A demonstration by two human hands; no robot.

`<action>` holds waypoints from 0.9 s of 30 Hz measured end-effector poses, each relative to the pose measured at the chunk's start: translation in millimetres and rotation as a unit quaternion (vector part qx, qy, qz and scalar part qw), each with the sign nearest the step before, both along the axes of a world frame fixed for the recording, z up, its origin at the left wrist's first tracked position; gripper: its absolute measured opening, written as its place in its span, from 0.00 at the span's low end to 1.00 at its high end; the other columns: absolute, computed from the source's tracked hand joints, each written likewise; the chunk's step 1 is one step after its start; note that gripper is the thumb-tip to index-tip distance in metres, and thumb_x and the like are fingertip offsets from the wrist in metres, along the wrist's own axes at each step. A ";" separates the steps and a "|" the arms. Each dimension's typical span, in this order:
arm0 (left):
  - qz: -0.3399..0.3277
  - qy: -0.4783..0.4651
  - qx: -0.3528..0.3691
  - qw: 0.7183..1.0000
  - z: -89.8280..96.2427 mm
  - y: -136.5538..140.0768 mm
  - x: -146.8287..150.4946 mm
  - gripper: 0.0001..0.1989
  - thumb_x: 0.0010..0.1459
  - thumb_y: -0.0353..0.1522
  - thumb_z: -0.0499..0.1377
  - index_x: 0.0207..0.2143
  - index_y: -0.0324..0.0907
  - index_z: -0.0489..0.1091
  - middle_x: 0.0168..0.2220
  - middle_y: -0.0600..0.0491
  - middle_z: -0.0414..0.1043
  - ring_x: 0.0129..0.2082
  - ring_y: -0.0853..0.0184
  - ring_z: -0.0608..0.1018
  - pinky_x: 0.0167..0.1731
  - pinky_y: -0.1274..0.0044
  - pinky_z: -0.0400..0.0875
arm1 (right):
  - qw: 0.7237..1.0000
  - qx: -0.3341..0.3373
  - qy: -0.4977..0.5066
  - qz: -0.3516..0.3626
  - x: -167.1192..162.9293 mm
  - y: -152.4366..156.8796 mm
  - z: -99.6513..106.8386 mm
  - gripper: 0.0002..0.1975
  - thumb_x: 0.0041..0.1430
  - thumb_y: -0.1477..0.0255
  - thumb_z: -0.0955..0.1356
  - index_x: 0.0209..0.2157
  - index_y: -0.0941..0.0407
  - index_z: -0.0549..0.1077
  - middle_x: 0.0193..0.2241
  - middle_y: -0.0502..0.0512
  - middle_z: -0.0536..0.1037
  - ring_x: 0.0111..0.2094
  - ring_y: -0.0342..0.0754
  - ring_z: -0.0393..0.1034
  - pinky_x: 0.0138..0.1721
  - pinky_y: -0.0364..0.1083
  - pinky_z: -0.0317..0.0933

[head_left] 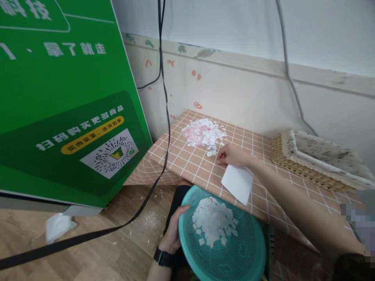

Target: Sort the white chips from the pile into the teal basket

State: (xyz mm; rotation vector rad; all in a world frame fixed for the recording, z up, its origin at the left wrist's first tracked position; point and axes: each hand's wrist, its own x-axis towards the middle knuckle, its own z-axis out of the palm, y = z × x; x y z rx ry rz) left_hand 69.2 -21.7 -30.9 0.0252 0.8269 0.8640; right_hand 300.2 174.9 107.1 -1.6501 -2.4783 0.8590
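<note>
Left hand (175, 230) is gripping teal basket (249, 249) by its rim, paper bits (213, 218) lying inside. Right hand (227, 155), fingers bunched, can't tell if pinching anything, is reaching beside scrap pile (203, 132) on bench (193, 164).

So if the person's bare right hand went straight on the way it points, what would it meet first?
The right hand would probably meet the loose heap of small white and pink paper scraps, though depth is hard to judge.
</note>
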 end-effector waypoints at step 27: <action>0.000 -0.009 -0.014 1.000 -2.8 -0.7 0.4 0.12 0.50 0.37 0.60 0.26 0.35 0.74 0.21 0.50 0.76 0.20 0.68 0.74 0.26 0.76 0.67 | 0.967 -0.226 0.108 0.038 5.5 20.2 -4.9 0.09 0.48 0.66 0.69 0.26 0.58 0.70 0.21 0.52 0.74 0.21 0.40 0.64 0.25 0.43 0.59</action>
